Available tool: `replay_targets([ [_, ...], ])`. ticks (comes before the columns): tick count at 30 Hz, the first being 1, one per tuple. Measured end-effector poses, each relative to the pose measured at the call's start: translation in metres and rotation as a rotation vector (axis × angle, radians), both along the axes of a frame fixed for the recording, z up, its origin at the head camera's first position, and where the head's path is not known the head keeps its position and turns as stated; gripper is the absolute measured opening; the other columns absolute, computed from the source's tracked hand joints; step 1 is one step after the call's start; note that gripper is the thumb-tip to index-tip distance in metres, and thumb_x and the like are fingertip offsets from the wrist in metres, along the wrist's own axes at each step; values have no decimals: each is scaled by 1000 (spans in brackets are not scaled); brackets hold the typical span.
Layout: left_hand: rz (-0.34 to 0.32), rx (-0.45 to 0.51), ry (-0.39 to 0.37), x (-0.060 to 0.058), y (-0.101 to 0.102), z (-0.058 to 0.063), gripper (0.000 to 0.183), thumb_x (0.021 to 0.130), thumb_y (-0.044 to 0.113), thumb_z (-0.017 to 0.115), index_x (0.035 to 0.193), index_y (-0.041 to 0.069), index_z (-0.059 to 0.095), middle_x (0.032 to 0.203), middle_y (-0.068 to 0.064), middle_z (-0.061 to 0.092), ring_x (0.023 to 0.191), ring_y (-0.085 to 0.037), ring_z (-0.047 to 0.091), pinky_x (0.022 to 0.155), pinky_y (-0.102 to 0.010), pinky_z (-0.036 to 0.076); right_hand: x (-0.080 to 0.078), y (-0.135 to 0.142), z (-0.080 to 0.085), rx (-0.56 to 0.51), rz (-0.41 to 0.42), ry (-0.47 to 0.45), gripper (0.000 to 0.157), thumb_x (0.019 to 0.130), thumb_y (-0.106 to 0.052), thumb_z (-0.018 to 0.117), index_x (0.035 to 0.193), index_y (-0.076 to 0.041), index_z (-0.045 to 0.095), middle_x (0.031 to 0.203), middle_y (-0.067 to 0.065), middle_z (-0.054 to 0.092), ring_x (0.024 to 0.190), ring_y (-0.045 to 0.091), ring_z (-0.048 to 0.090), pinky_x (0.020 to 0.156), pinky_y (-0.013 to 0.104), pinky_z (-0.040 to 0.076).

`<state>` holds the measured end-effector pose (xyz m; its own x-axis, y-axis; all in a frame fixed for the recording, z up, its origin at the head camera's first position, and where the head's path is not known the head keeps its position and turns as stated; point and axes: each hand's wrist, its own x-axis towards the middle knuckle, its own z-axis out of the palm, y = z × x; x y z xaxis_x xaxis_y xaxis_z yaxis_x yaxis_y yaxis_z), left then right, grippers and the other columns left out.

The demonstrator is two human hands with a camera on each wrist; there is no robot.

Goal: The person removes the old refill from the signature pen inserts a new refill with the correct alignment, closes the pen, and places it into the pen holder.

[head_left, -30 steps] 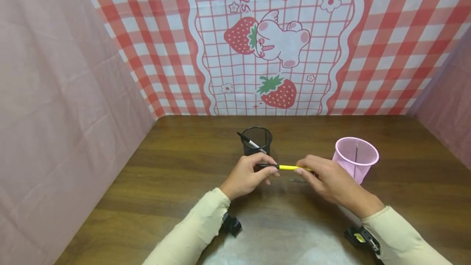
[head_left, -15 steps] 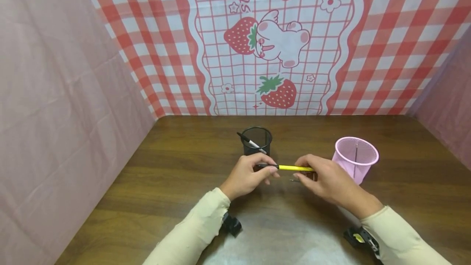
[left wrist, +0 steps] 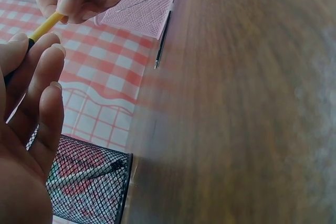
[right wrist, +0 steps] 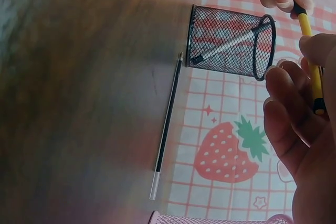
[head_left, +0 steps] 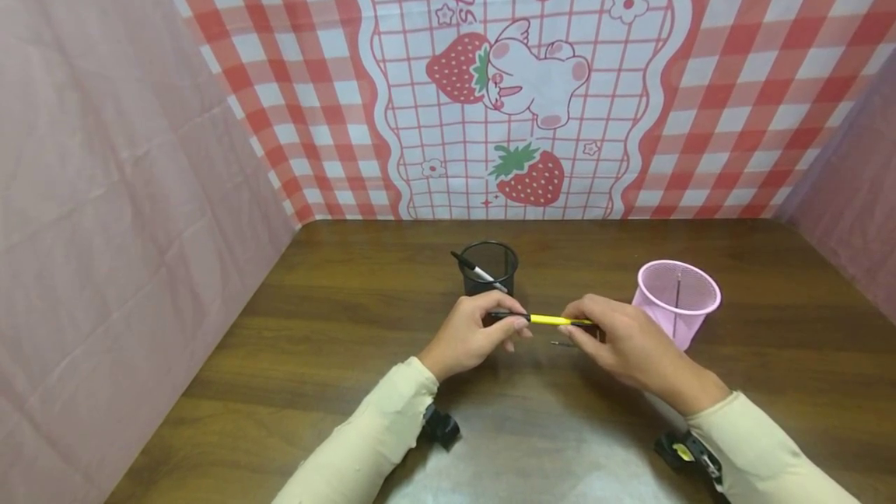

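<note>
A yellow pen (head_left: 549, 320) with black ends lies level between both hands above the table. My left hand (head_left: 472, 333) pinches its black left end between thumb and forefinger. With thumb and fingers, my right hand (head_left: 619, 341) grips the yellow barrel towards the other end. That black tip (right wrist: 319, 106) pokes out past the thumb in the right wrist view. On the table, below the right hand, lies a slim ink refill (right wrist: 169, 114) with a dark column and a metal point. It is mostly hidden by the hand in the head view.
Behind the left hand stands a black mesh pen holder (head_left: 488, 245) with a white, black-capped marker (head_left: 478, 269) leaning in it. A pink mesh pen holder (head_left: 689, 325) with a thin dark rod inside stands right of the right hand. A strawberry-print cloth (head_left: 525, 115) hangs behind the table.
My right thumb was on the barrel, came away from it half a second ago, and now presses it again. The pen's black right end now shows more. The left hand has stayed put.
</note>
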<state>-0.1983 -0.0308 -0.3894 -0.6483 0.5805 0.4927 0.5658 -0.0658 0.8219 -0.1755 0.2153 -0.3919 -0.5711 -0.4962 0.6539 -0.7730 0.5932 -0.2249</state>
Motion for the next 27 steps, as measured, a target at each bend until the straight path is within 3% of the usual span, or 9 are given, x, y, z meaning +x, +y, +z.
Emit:
replay_targets([
  [20,12,-22,-11,0,-1,1,12,89,3,59,101,-2,59,83,-17,68,58,-26,62,55,-45,54,3,-2,2,22,-47,-66,20,81,-10,71,93,-23,61,77,-19,54,63,-2,48,56,20,43],
  [27,3,-21,-10,1,0,2,13,89,5,60,100,-2,60,83,-15,68,58,-25,62,55,-45,54,3,-1,1,26,-49,-57,21,78,-16,75,93,-22,62,80,-19,56,62,-3,48,53,14,40],
])
